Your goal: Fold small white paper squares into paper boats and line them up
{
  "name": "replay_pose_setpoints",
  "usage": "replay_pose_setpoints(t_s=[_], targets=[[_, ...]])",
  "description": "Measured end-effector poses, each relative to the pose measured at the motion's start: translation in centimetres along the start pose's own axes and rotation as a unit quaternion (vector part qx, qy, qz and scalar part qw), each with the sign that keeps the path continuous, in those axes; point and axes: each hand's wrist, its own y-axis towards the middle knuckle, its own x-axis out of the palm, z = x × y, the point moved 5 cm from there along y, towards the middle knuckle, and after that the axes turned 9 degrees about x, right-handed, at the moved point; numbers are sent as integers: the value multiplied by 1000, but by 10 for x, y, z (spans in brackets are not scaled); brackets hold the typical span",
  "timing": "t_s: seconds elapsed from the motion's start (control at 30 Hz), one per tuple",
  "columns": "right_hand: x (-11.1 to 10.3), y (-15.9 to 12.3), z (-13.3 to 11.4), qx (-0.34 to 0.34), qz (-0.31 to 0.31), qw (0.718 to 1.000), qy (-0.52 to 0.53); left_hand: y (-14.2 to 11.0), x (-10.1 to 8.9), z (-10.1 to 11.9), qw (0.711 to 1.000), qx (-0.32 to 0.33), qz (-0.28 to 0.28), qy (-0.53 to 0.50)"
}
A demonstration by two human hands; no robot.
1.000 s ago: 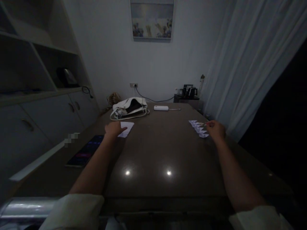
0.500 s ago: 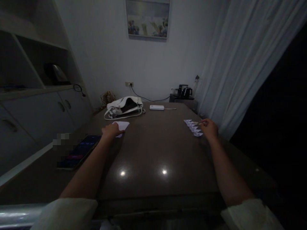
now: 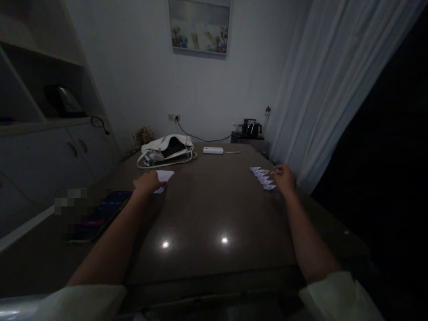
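Observation:
My left hand [image 3: 147, 182] is closed at the left edge of some white paper [image 3: 165, 177], its thumb lying over the sheets. Across the table, my right hand [image 3: 285, 177] has its thumb and fingers pinched together at a row of small folded white paper pieces [image 3: 264, 179] with pointed ends. A small, thin item shows at those fingertips, too dim and small to name. The folded pieces lie in a slanting line, overlapping or close together.
A white handbag [image 3: 167, 150] lies open behind the paper, with a white power bank [image 3: 213, 150] and its short cable to the right. A lit phone [image 3: 100, 215] rests by my left forearm. The brown table [image 3: 207, 214] reflects two lights. A curtain [image 3: 304, 98] hangs at right.
The whole view has shifted slightly, so everything sits further left. Both hands keep their places at the paper and the folded pieces, with hardly any motion.

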Motion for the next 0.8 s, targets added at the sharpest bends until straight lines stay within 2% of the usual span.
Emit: replay_pose_setpoints(t_s=[0.27,0.8], targets=[[2,2,3,-19,22,999,39,0,0,1,1000,-13,-23,7],[6,5,8,-11,19,999,28,-1,-2,0,999,-30,-19,-5]])
